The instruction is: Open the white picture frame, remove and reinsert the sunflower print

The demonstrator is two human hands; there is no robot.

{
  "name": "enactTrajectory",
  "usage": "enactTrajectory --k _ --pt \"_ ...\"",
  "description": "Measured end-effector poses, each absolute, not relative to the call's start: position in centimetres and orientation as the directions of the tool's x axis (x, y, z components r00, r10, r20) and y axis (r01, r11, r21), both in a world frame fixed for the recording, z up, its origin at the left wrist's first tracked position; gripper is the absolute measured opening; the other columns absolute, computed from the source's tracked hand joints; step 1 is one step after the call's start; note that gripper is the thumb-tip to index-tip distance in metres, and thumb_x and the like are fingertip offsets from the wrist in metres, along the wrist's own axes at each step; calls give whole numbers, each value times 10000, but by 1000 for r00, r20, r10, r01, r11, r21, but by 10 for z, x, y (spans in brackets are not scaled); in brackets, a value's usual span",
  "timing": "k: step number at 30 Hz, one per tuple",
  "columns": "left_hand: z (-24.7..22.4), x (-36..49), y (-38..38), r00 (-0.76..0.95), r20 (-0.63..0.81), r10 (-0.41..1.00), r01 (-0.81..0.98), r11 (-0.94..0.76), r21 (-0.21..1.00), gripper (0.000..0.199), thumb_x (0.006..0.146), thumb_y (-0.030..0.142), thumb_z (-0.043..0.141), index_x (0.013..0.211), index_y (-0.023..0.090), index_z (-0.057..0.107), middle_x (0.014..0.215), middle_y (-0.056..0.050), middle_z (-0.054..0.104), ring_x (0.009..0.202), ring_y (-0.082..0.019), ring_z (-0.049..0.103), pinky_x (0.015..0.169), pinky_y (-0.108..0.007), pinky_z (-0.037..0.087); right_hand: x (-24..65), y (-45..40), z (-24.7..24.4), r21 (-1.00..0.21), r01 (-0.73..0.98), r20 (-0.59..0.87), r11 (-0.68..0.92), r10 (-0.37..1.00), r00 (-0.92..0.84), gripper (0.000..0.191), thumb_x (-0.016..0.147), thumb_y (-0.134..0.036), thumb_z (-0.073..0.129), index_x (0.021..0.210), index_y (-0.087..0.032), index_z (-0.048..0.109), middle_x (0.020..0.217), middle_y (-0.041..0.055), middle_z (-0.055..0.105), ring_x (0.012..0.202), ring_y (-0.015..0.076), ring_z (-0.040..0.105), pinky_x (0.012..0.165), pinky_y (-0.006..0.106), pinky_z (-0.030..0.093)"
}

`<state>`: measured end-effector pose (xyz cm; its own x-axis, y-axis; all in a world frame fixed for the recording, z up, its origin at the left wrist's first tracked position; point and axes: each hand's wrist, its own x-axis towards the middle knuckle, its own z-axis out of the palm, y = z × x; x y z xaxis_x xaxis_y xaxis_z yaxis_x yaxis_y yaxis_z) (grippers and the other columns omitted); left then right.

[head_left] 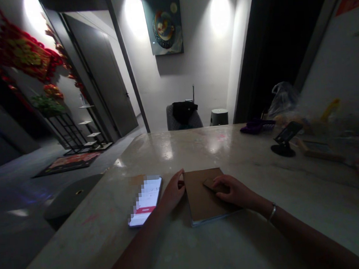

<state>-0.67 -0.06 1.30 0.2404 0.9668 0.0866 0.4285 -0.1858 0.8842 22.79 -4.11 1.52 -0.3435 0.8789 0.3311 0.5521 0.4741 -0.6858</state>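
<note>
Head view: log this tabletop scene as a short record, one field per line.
Surface: pale glossy table
Left hand: at the left edge of the brown book
Right hand: holding a small flat dark item on the cover
Book: closed, lying flat between the hands
Phone: left of the book, screen lit, partly pixelated
Far right: black stand, purple item, clear plastic bag
Unclear: what the dark item is
</note>
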Motion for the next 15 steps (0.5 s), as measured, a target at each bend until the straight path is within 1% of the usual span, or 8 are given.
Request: enactTrajectory --k 3,6,11,13,15 --pt "12 -5 0 201 114 973 410 -190 892 546 714 135 458 1249 175 357 1243 -115 471 916 -158 577 785 -301 463 228 -40 15 -707 537 328 459 887 -327 224 643 -181 589 866 -202 588 951 43 592 883 186 542 805 342 413" --pt "11 -3 -2 174 133 976 406 -194 893 518 715 140 459 1226 176 383 1283 -110 430 942 -160 566 796 -300 458 228 -41 15 -719 523 326 457 887 -326 228 641 -185 593 868 -208 593 952 42 595 887 192 543 803 344 414" --pt "15 -2 -8 141 125 982 375 -170 911 555 709 144 493 1247 175 360 1220 -117 496 886 -166 585 790 -317 456 226 -44 17 -744 500 332 443 895 -297 244 638 -176 596 880 -207 590 968 46 601 896 193 547 813 349 412" --pt "15 -3 -8 132 113 985 315 -150 937 537 693 147 520 1216 193 407 1203 -105 515 929 -192 572 803 -335 450 225 -44 17 -763 483 329 430 901 -282 239 637 -182 601 875 -202 591 994 50 596 928 195 542 837 354 402" --pt "12 -4 -7 108 76 991 240 -101 966 523 661 151 559 1171 214 462 1205 -91 516 1006 -226 535 838 -363 432 223 -44 17 -810 432 314 397 915 -254 200 645 -198 598 845 -195 589 1033 56 584 961 196 538 848 349 403"
